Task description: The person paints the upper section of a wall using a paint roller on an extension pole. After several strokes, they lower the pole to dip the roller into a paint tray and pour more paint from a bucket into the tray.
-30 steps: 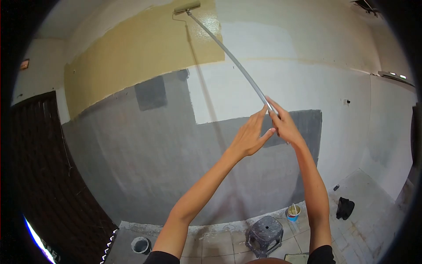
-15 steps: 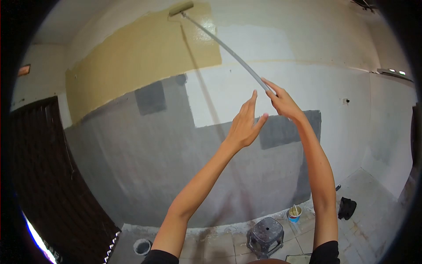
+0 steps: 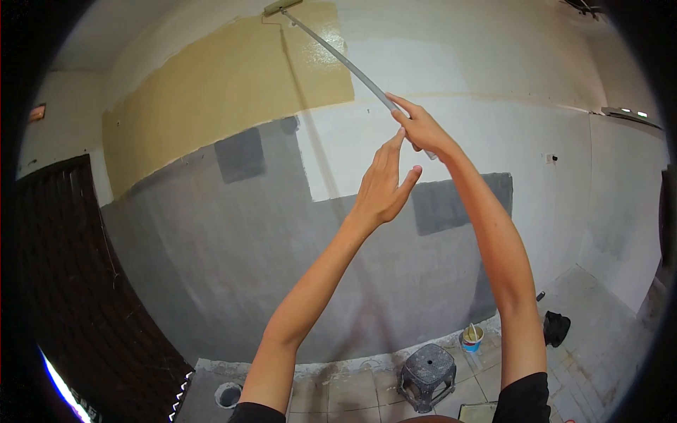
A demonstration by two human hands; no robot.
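My right hand (image 3: 424, 131) is closed around the lower end of a long grey pole (image 3: 342, 62). At the pole's top, a paint roller (image 3: 282, 8) rests against the wall, high on a yellow-beige painted patch (image 3: 233, 84) with a wet sheen on its right side. My left hand (image 3: 381, 185) is raised just below and left of the right one. Its fingers are stretched out with the thumb apart, and it holds nothing; the fingertips come close to the right hand.
A grey painted area (image 3: 233, 268) covers the lower wall. On the tiled floor stand a paint-spattered stool (image 3: 429, 366), a small paint bucket (image 3: 472, 340) and a round white container (image 3: 228, 395). A black bag (image 3: 556, 328) lies at right; a dark corrugated door (image 3: 70, 282) is at left.
The roller and pole have moved a little up and left on the wall. Both hands have shifted up and left too, with the left staying open.
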